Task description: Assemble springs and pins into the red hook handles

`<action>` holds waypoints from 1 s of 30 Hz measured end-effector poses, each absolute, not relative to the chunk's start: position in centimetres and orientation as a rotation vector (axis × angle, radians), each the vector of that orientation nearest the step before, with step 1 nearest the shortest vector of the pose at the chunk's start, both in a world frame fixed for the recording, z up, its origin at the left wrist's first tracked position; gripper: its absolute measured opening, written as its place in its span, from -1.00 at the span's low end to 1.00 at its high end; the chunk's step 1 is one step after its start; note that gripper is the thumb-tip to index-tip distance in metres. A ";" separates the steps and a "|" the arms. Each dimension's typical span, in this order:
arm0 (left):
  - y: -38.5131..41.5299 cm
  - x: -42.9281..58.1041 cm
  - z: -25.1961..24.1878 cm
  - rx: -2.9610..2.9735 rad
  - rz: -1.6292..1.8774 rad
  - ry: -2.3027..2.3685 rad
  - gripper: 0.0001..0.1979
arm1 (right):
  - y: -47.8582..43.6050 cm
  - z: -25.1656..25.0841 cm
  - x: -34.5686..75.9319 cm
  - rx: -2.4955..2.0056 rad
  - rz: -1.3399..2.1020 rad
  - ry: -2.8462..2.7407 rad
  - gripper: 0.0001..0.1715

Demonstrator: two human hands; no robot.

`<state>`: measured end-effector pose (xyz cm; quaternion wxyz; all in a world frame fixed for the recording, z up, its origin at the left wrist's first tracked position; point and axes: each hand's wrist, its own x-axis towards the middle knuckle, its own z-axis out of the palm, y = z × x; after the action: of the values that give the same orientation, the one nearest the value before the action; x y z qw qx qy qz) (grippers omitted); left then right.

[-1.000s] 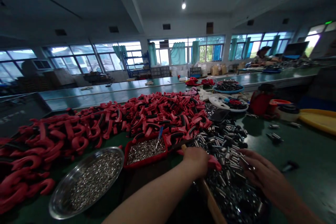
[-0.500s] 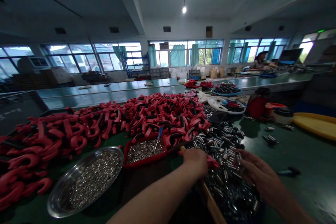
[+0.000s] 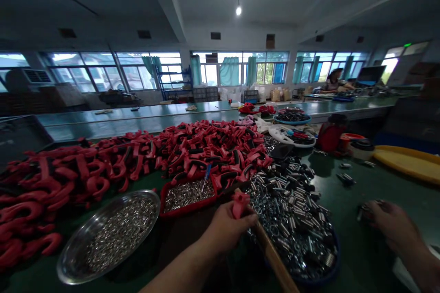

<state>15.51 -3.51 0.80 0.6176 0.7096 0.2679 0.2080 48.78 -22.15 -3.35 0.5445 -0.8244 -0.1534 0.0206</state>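
My left hand [image 3: 225, 226] is closed around a red plastic handle piece [image 3: 240, 205], whose end sticks up past the thumb and fingers. Just beside it slants a wooden stick [image 3: 275, 254], between the hand and a blue-rimmed tray [image 3: 335, 263] heaped with springs, rings and black-headed metal parts [image 3: 292, 219]. Out to the right, my right hand [image 3: 390, 219] is low over the green table. Its fingers curl over small dark metal parts [image 3: 365, 213], partly hidden and blurred.
Red handles [image 3: 206, 146] form a wide heap across the table. A steel bowl [image 3: 63, 263] and a red tray [image 3: 163, 203] contain small metal pins. Further right are a yellow tray [image 3: 409, 160] and a red container [image 3: 332, 137]. Another person [image 3: 335, 81] sits far off.
My right hand has moved right, from the pile of metal parts to the table beyond it. My left hand has turned and shifted slightly left, bringing the red handle piece upright into view.
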 end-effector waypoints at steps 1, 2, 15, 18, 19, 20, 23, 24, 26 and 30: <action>-4.1 14.9 0.6 1.445 0.481 0.612 -0.82 | -21.1 -3.1 48.5 -1.917 0.127 -0.385 -0.86; -4.6 14.3 0.5 1.285 0.474 0.619 -0.79 | -20.0 -2.8 48.1 -1.879 0.199 -0.410 -0.87; -7.4 10.8 0.5 0.497 0.532 0.821 -0.88 | -15.4 1.4 27.8 -1.465 0.891 -1.050 -0.67; -7.8 10.2 0.2 0.457 0.569 0.807 -0.90 | -14.5 0.2 24.3 -1.338 0.942 -1.039 -0.55; -7.8 10.0 0.0 0.454 0.576 0.792 -0.91 | -14.3 -0.2 23.9 -1.347 0.938 -1.042 -0.55; -7.9 9.8 -0.2 0.449 0.584 0.772 -0.91 | -14.1 -0.6 23.8 -1.375 0.939 -1.051 -0.57; -7.9 9.4 -0.9 0.428 0.604 0.707 -0.87 | -13.7 -1.1 24.1 -1.428 0.956 -1.047 -0.69; -7.9 9.3 -1.1 0.412 0.612 0.700 -0.86 | -13.7 -1.0 24.2 -1.420 0.955 -1.035 -0.70; -7.9 9.3 -1.5 0.396 0.621 0.687 -0.84 | -13.6 -0.7 24.0 -1.400 0.955 -1.027 -0.71; -8.0 9.3 -1.8 0.350 0.623 0.645 -0.81 | -13.7 0.4 23.0 -1.466 0.873 -1.099 -0.73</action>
<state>9.30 -8.04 -1.76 0.8864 0.1683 0.3103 0.2994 23.02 -13.75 0.38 0.5277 -0.6137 -0.4598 0.3654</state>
